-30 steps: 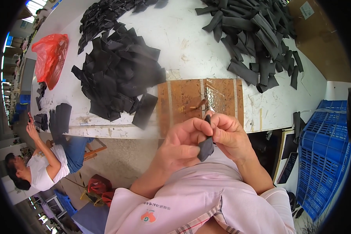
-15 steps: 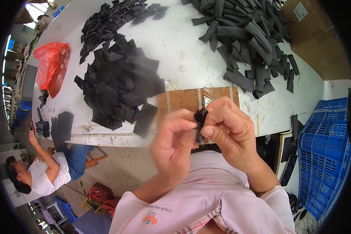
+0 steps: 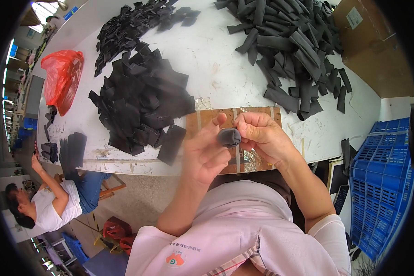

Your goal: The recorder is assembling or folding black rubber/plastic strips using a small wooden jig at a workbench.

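Observation:
A short dark grey fabric tube (image 3: 229, 137), its rounded end toward me, is between my two hands above the table's front edge. My right hand (image 3: 267, 138) is closed in a pinch on the tube's right side. My left hand (image 3: 203, 154) is open at its left, thumb and fingers spread, with one finger raised. The tube meets the left fingers; whether one of them is inside it I cannot tell. Beneath the hands lies a brown cardboard sheet (image 3: 210, 118) with clear tape. Left of it, a heap of flat black fabric pieces (image 3: 140, 94) spreads over the white table.
Many dark rolled tubes (image 3: 290, 41) are heaped at the back right, beside a cardboard box (image 3: 370, 50). Smaller black pieces (image 3: 126, 30) lie far left, near a red plastic bag (image 3: 63, 78). Blue crates (image 3: 382, 184) stand at right. Another person (image 3: 55, 198) sits at left.
My left fingers have gone from a pinch to spread apart. The tube has turned and now shows its rounded end. My right hand still pinches it, the forearm shifted slightly.

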